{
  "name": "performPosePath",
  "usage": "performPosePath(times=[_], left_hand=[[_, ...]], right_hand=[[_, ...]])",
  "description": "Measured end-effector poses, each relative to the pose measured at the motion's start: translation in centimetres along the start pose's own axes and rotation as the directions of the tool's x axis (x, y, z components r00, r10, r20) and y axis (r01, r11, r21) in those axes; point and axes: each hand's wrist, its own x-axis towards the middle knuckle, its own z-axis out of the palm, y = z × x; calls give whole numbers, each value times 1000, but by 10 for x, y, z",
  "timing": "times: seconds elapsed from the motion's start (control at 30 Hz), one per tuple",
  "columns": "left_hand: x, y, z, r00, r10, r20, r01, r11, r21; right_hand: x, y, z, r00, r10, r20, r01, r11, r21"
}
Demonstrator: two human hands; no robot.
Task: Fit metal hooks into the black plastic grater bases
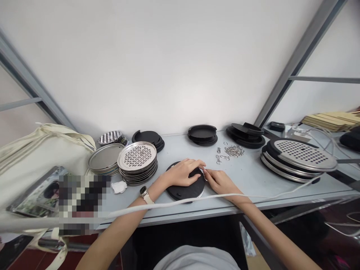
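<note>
A round black disc with a thin metal rim (187,191) lies on the table in front of me. My left hand (185,172) rests over its upper part, thumb and fingers apart at the right side. At the disc's right edge my right hand (219,180) is closed, its fingertips pinching something small that I cannot make out, close to my left fingertips. Small metal clips (234,150) lie in a loose pile behind my right hand, with a few single ones (218,160) beside it.
To the left are stacked metal grater discs (137,159), plain metal discs (103,157) and a crumpled white tissue (119,187). Black round parts (202,133) stand along the wall. Assembled discs (303,153) are piled right. A white cable (174,202) crosses in front.
</note>
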Motion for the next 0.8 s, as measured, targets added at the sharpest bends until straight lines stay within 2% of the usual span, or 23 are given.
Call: performPosePath(times=[0.37,0.63,0.8], left_hand=[[1,-5,1,1000,16,-1,-16,995,-103],[3,-4,1,1000,2,22,0,994,-111],[3,-4,2,1000,4,18,-2,992,-125]], right_hand=[[0,-2,0,1000,12,-7,-12,1000,-25],[0,-8,9,989,143,-46,-148,980,-136],[-1,-6,10,992,111,-52,-118,980,-162]])
